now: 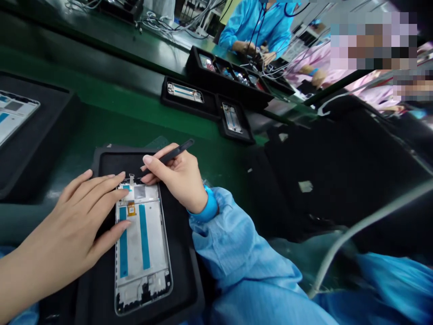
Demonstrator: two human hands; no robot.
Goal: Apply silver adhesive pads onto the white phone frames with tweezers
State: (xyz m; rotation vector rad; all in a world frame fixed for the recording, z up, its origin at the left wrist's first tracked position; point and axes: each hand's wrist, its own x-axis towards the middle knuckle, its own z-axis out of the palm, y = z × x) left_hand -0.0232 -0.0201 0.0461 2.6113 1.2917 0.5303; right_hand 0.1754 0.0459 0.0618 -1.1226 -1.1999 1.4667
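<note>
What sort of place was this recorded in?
Probably an electronics factory's phone assembly line: a phone frame lies on a black mat, more frames sit in black trays along a green workbench, and a co-worker in a blue smock works nearby.

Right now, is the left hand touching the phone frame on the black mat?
Touching: the head view shows the left hand with its fingers lying on the upper part of the phone frame, no gap visible.

My one view rides on the wearer's head, looking forward and down from close above the fingers [101, 184], rolled aslant across the tabletop [135, 122].
</note>
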